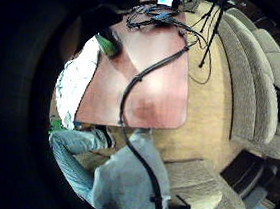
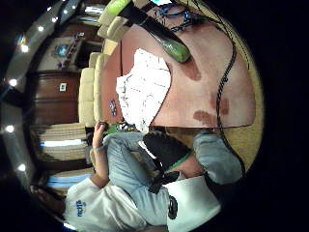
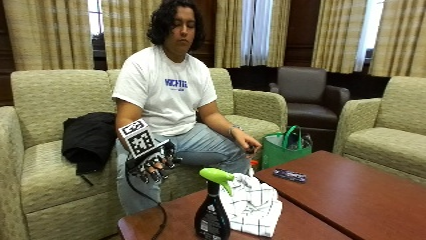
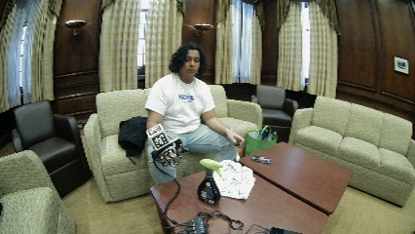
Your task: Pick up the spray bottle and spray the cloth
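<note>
The spray bottle [image 3: 212,210] stands upright on the table [image 3: 346,195], touching the checked cloth [image 3: 254,205] beside it. Nothing is grasped: the gloved right hand [image 3: 152,162] hangs above the table edge, fingers loosely curled and empty. Pickup and spraying are judged undone

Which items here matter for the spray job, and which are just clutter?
For the job:
spray bottle, upright on the table
checked cloth, lying right beside the bottle
gloved right hand, raised above the table edge, holding nothing

Lying about:
black jacket on the sofa
green bag on the floor
small dark object on the far table
cables on the near table
</note>
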